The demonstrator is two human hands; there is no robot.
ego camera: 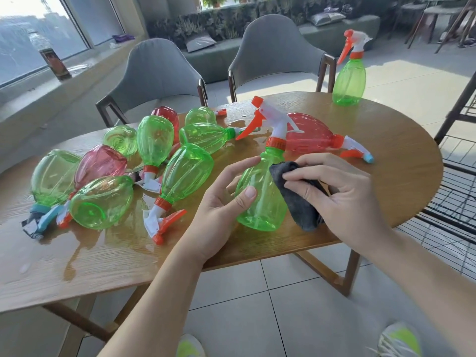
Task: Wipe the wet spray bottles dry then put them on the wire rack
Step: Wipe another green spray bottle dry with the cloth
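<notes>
Item: green spray bottle (260, 199), upright, orange collar, white-and-orange trigger head, standing on the wooden desk (386, 150) near its front edge. Left hand (221, 202): grip loose around the bottle's left side, thumb on the body, fingers extended behind it. Right hand (337, 191): grip closed on a dark grey cloth (298, 199), pressed against the bottle's right side. Left of the grips: heap of green and red bottles (185, 171) lying in water. Behind the grips: red bottle (311, 137) on its side. Far right: wire rack (453, 191); one green bottle (349, 81) upright at the desk's far edge.
</notes>
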